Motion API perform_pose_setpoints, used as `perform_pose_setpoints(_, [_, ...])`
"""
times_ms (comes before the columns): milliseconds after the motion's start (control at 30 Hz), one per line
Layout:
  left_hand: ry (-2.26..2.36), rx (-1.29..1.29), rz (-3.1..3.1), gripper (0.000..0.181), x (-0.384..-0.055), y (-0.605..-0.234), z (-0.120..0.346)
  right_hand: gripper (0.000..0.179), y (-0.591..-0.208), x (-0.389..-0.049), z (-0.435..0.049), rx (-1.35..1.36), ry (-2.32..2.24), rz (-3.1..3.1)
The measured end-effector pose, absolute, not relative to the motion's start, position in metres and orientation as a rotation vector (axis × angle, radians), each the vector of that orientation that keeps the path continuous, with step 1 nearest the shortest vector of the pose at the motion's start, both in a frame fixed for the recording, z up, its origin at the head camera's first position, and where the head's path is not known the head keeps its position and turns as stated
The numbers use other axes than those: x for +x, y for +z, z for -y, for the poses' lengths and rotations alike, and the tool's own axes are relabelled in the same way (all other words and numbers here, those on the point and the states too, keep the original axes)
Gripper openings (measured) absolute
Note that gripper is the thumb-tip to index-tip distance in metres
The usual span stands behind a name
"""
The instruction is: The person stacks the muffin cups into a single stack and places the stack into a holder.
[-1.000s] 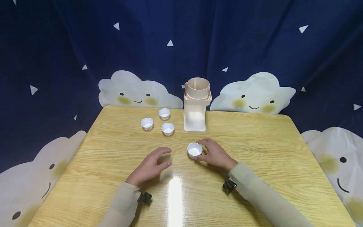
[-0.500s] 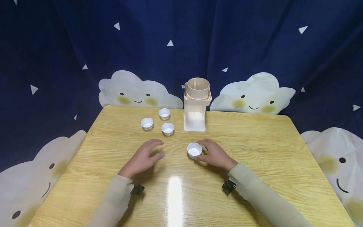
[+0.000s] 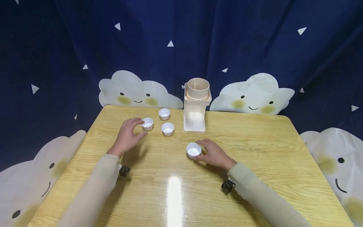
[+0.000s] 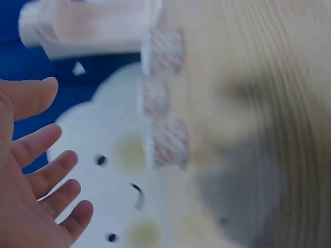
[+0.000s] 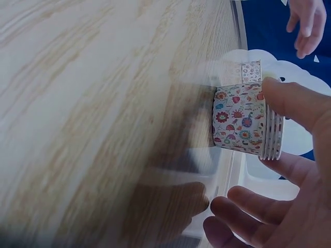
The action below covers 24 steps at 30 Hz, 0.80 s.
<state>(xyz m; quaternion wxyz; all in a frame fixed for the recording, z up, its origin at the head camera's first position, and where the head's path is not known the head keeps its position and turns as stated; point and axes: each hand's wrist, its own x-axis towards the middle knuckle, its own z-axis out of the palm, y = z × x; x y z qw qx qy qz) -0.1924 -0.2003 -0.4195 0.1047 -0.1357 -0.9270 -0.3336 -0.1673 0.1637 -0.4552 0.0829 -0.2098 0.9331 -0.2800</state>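
My right hand (image 3: 215,154) pinches a small stack of paper baking cups (image 3: 193,150) between thumb and fingers. In the right wrist view the stacked cups (image 5: 240,119) show a flowery print and several nested rims. My left hand (image 3: 127,135) hovers over the table's left side, fingers spread and thumb apart. From the head view its fingertips overlap the rim of the left baking cup (image 3: 148,125); the left wrist view shows the hand (image 4: 36,170) apart from the cups, holding nothing. Two more baking cups stand near it, one at the back (image 3: 164,114) and one in front (image 3: 168,129).
A beige stand (image 3: 194,115) with a round tube (image 3: 198,89) on top stands at the table's back middle. The wooden table (image 3: 255,148) ends against a dark blue curtain (image 3: 181,37) with white clouds.
My left hand has moved left and away from me, from near the stack to the left baking cup. My right hand keeps its pinch on the stack, nearly still.
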Motion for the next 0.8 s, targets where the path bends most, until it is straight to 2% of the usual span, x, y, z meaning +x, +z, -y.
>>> perform_pose_setpoints(467, [-1.06,-0.23,2.916,0.065,-0.254,-0.457,0.233,0.066,-0.458,-0.169,-0.161,-0.645,-0.849,-2.782])
perform_pose_setpoints(600, [-1.076,-0.192,2.974,0.075,-0.265,-0.459,0.234,0.066,-0.456,-0.169,-0.162,-0.655,-0.854,-2.779])
perform_pose_setpoints(800, [-1.093,-0.136,3.028,0.082,-0.275,-0.468,0.232,0.065,-0.454,-0.168,-0.163,-0.643,-0.858,-2.765])
